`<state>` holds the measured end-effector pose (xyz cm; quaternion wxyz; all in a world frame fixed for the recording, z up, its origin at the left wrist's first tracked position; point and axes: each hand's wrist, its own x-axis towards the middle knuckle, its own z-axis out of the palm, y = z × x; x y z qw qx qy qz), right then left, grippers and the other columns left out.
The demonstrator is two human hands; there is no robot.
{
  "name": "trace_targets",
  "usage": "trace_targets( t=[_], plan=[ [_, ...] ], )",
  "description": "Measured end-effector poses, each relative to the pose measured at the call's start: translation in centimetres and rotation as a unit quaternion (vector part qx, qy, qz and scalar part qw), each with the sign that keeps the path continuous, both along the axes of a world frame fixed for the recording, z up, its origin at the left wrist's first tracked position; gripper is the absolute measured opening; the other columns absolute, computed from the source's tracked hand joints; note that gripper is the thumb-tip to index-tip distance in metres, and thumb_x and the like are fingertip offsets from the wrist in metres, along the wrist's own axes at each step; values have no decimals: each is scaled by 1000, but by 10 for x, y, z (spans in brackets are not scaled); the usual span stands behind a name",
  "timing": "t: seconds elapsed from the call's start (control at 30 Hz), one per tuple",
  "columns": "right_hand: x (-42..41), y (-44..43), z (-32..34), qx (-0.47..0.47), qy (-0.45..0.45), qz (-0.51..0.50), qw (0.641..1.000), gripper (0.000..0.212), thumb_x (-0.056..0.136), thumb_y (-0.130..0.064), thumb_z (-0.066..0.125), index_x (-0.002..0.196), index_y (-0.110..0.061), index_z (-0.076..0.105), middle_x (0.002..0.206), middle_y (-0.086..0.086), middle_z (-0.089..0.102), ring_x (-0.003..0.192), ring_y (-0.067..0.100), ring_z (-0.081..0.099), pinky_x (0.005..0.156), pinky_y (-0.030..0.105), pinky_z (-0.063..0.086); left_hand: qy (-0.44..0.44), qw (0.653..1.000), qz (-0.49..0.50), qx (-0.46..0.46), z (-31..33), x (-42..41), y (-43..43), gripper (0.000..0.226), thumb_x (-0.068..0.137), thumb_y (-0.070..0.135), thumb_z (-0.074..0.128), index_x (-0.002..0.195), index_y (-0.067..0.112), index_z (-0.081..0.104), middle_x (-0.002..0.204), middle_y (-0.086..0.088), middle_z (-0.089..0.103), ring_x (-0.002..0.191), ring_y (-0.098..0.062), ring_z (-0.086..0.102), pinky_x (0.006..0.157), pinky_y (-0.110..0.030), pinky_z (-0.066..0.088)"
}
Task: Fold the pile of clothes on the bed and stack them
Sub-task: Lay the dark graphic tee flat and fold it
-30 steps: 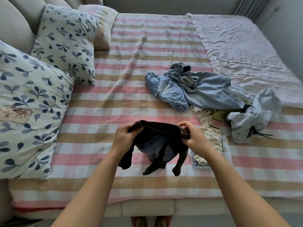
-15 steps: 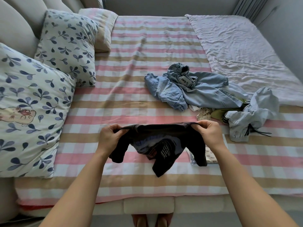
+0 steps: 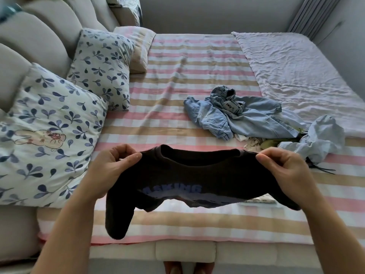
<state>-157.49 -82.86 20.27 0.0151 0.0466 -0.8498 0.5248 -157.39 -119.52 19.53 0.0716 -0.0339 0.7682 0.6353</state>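
Dark shirt (image 3: pixel 199 175) being held up over the near edge of the bed (image 3: pixel 197 80)
The left hand (image 3: pixel 106 171) and right hand (image 3: pixel 286 173) are each pinching a shoulder, the neckline sagging between them, one sleeve hanging below the left grip

Head-worn wide-angle camera at the near edge of the bed (image 3: pixel 177 86), looking forward and down across it to the far wall (image 3: pixel 197 12). Headboard (image 3: pixel 39 46) runs along the left edge; left hand (image 3: pixel 110 169) and right hand (image 3: pixel 286 171) sit close beneath the lens.
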Motion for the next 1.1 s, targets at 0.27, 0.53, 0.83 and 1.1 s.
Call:
trace_targets(
  t=[0.27,0.53,0.83,1.1],
  plan=[
    [-36,-18,-83,80,-74,-7,994,27,86,-15,63,61,-26,62,57,-12,61,57,-4,55,55,8,37,-23,989,11,-143,-85,-29,3,20,86,16,63,68,16,56,55,8,54,52,-1,47,50,-11,37],
    [-80,-32,-247,194,-115,-48,973,19,90,-28,58,82,-15,69,75,2,69,72,22,63,63,38,49,-44,964,65,-256,-248,-59,14,18,86,18,63,71,14,54,65,5,56,63,-12,52,57,-18,38],
    [-218,-46,-384,315,-24,-49,948,31,91,-44,51,95,-18,67,92,11,70,87,35,62,66,38,46,83,896,14,-437,-373,-192,1,22,88,24,61,86,2,59,85,-18,62,78,-33,57,66,-38,42],
    [-279,-62,-457,373,-82,-65,922,35,92,-47,47,96,-17,65,98,14,67,94,35,60,65,32,34,62,853,-3,-517,-449,-259,-10,28,90,35,54,92,7,56,98,-15,62,85,-37,58,62,-34,33]
  ],
)
